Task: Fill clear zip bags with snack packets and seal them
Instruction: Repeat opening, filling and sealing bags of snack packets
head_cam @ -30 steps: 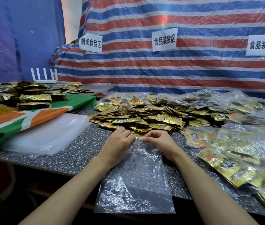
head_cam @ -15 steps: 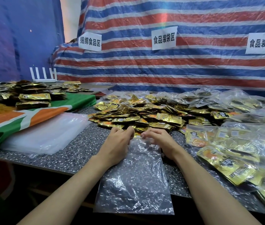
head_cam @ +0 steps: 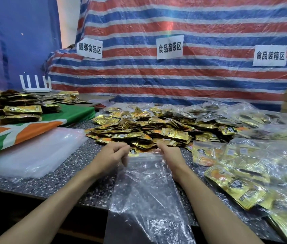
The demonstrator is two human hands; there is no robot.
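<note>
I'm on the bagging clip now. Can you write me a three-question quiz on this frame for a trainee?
1. Fill the gap: the left hand and right hand both pinch the clear zip bag at its ____ edge, nearest the pile of loose snack packets.
2. True or false: that bag already holds packets.
3. Where does the stack of empty bags lie? A. left of the left hand. B. on the packet pile. C. on the floor.
Key: 1 far; 2 false; 3 A.
</note>
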